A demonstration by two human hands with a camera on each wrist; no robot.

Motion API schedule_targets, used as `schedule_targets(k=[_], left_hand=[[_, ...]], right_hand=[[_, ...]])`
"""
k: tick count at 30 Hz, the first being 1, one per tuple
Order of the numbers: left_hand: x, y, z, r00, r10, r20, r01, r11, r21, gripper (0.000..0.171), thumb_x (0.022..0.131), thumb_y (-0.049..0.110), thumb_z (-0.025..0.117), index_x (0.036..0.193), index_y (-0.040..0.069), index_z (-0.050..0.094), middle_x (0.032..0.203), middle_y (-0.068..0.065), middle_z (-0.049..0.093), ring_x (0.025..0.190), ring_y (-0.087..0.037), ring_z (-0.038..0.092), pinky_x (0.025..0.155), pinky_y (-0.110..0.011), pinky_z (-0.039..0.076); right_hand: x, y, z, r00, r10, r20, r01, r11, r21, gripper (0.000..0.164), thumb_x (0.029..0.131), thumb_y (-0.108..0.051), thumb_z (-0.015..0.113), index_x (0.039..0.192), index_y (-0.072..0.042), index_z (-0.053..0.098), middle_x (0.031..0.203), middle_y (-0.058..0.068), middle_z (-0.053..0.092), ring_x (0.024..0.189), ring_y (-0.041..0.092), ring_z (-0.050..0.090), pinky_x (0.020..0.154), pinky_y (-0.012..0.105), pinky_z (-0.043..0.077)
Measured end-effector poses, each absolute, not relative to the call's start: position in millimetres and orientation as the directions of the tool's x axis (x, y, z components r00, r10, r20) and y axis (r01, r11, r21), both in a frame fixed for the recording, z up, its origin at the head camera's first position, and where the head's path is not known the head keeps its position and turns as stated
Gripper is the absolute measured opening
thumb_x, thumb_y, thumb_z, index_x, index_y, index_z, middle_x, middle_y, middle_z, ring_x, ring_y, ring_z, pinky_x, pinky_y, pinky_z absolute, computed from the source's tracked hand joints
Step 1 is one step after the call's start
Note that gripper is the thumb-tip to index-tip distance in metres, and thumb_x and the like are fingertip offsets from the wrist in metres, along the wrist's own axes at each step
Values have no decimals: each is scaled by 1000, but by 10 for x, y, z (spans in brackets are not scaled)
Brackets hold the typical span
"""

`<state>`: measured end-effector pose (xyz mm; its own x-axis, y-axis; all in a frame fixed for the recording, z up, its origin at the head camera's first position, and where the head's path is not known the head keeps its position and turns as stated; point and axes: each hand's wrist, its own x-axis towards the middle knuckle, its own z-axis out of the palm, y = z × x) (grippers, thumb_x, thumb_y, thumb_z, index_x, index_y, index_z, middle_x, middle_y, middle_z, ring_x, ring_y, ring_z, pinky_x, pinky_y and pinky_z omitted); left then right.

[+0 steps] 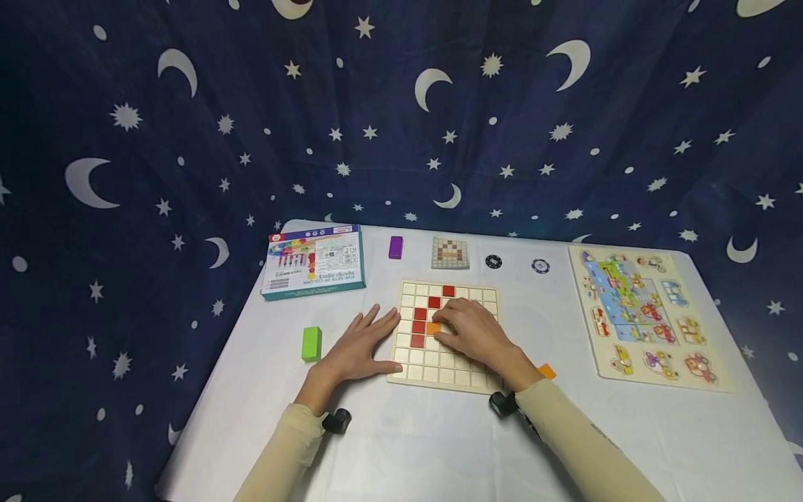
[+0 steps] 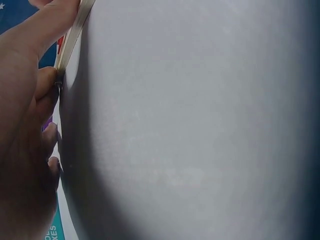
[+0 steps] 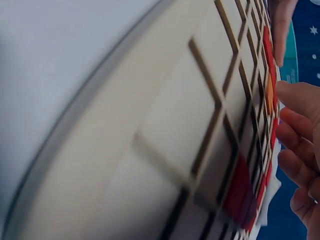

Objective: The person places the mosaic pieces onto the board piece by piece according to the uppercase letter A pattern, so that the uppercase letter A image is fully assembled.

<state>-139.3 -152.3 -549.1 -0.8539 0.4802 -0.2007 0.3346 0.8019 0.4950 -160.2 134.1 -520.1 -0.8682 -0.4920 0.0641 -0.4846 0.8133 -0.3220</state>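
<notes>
A wooden grid board [image 1: 439, 375] lies on the white table with red tiles [image 1: 419, 326] running in a bent line across its left and upper cells. At the board's middle my right hand [image 1: 473, 331] pinches an orange tile [image 1: 433, 328] between thumb and index finger, beside the red ones. In the right wrist view the thumb meets the orange tile [image 3: 270, 95]; the other fingers curl loosely. Along the board's left edge rests my left hand [image 1: 359, 348], fingers spread, with thumb and fingertips touching the rim. The left wrist view shows the board edge [image 2: 75, 35] by the fingers.
Left stand a green block [image 1: 311, 344] and a flat printed box [image 1: 314, 263]. Behind the board lie a purple block [image 1: 395, 247], a pattern card [image 1: 449, 253], a black chip [image 1: 493, 261] and a blue chip [image 1: 540, 265]. An orange block [image 1: 547, 371] and a vehicle puzzle [image 1: 652, 317] are right.
</notes>
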Motion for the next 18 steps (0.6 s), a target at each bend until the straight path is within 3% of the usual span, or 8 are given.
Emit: schedule_targets(k=[8,18], left_hand=[[-1382,-1490,-5466,-854,492,-171,352,787,508,106,87,63,80,171,25,27,179,8,23,171,-28,8,140,-55,9],[-1375,-1489,-5447,-856,489,-166,342,778,526,106,87,61,81,170,23,29,179,6,24,171,-30,9,140,-57,9]], right_hand=[[-1408,1864,-5170,-889,-449,92,-454,833,-316,30,94,-31,83,119,-16,81,114,1,75,106,20,67,97,45,56],[-1048,2625,-5268,-921,-380,86,-388,878,-280,27,93,-28,83,116,-15,81,113,3,76,107,24,69,92,48,57]])
